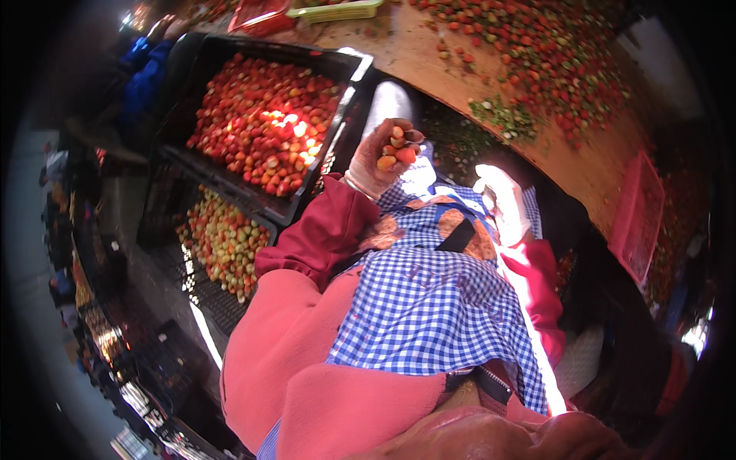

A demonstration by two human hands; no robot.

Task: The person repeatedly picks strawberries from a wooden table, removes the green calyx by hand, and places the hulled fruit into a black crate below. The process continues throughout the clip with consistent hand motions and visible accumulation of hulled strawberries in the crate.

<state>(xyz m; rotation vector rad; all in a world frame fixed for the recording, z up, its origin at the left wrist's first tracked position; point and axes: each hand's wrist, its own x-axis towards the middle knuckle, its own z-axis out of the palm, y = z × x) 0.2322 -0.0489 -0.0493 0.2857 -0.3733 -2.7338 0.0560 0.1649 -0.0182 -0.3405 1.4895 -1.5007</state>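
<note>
Several small strawberries [397, 150] rest in the upturned palm of my left hand [371, 158], its fingers curled around them. That hand is above my lap, just right of a black plastic crate [359, 66] heaped with red, hulled strawberries [259, 121]. My right hand [506, 198] is over the right side of my blue-and-white gingham apron [437, 310], apart from the left. Its fingers are bent and strongly sunlit; glare hides whether anything small is between them.
A second black crate [218, 305] holds paler strawberries [227, 241]. Across the wooden table [397, 46] spread strawberries [535, 52] and green calyxes [506, 118]. A pink basket [635, 224] stands at the right edge; red [259, 17] and yellow-green baskets [336, 11] are at the back. A blue-sleeved person [144, 69] is beyond the crate.
</note>
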